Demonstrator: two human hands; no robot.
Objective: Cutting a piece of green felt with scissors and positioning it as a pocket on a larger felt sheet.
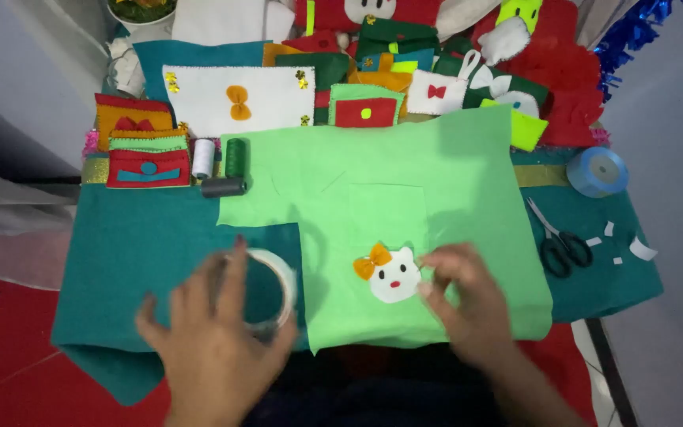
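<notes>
Gripping a tape roll (266, 289) near the bench's front edge, the left hand (211, 340) curls around it while right hand (468, 304) fingertips pinch the cat patch (395, 277); steady pressure should keep it flat on green felt (405, 198).

Home craft table: felt pieces (239, 99), thread spools (235, 156), scissors (563, 245)

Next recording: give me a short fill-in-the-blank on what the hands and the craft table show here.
1. The left hand grips a roll of clear ____.
2. The right hand touches a white felt cat face with an orange ____ on it.
3. The cat face lies on a light ____ felt sheet.
4. Black-handled ____ lie to the right on the teal cloth.

Missing words: tape; bow; green; scissors
</notes>
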